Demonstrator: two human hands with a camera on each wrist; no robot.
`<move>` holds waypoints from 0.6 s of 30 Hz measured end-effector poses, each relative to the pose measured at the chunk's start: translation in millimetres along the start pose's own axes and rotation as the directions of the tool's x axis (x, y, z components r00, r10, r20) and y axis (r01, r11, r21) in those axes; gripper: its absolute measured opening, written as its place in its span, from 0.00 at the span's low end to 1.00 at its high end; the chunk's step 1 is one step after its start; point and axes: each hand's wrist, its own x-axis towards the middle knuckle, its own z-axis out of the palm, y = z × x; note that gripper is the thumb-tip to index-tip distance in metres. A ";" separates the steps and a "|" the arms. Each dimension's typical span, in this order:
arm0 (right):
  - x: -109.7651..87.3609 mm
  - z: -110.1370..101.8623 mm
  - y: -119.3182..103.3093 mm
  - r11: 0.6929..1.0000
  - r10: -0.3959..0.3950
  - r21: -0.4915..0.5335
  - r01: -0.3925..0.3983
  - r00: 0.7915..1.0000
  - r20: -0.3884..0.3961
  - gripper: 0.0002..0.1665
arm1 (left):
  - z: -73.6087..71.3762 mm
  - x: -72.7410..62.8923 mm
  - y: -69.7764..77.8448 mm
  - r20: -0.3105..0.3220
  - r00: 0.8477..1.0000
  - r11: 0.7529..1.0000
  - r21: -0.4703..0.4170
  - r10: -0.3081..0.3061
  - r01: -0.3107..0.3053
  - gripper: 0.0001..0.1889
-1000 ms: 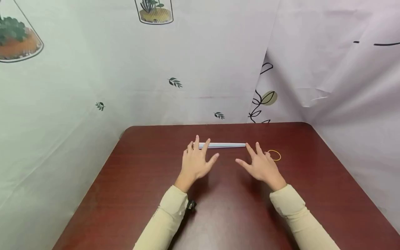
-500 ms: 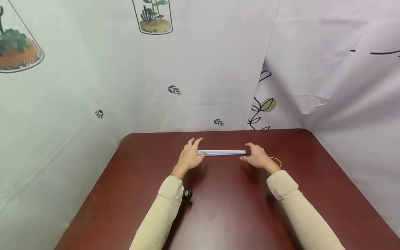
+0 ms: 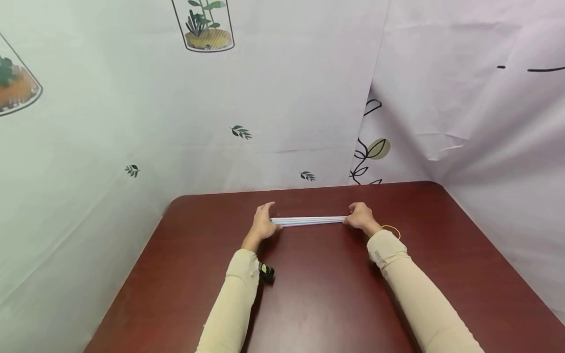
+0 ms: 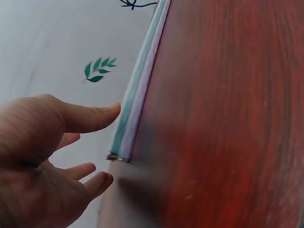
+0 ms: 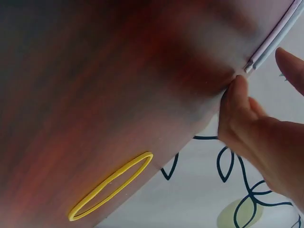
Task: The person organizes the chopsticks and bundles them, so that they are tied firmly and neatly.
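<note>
A flat row of thin pastel rods [image 3: 309, 221], pale blue and lilac, lies crosswise near the far side of the table. In the left wrist view the rods [image 4: 130, 118] have small metallic-looking ends. My left hand [image 3: 261, 225] is at their left end, the thumb tip right against the side and the other fingers loosely bent beyond the end. At the opposite end is my right hand [image 3: 362, 218]. In the right wrist view its fingertips [image 5: 239, 83] come close to the rods' tip, while the thumb [image 5: 290, 69] stands apart from them.
A yellow rubber band [image 5: 108, 182] lies on the dark red table [image 3: 318, 294], just right of my right hand. A small black device [image 3: 267, 273] sits at my left wrist. Pale printed cloth [image 3: 282, 88] hangs behind the table's far edge.
Both hands, earlier spread with straight fingers, have drawn in and lowered to the two ends of the rods. The left hand has moved slightly left. The head view has shifted a little.
</note>
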 end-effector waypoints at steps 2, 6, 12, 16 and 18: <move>3.6 0.1 -1.0 1.000 -0.004 0.005 0.004 1.000 -0.008 0.33 | 3.8 4.1 -4.3 -0.013 1.000 1.000 0.005 0.003 -0.003 0.41; 5.7 1.3 -0.6 1.000 -0.018 0.011 0.019 1.000 -0.009 0.30 | 10.7 4.9 -9.3 -0.013 1.000 1.000 0.023 0.000 0.000 0.38; 13.0 1.6 2.5 0.995 -0.102 0.010 0.102 0.995 -0.007 0.25 | 7.4 11.6 -5.7 0.018 1.000 0.997 0.081 0.010 -0.012 0.31; 16.2 3.9 11.7 0.987 -0.155 0.031 0.155 0.988 0.003 0.23 | 3.8 16.3 -7.9 0.065 0.997 0.992 0.119 0.043 -0.051 0.27; 17.6 6.7 17.1 0.984 -0.174 0.038 0.173 0.985 0.010 0.21 | 2.6 17.3 -10.9 0.092 0.995 0.989 0.135 0.042 -0.054 0.26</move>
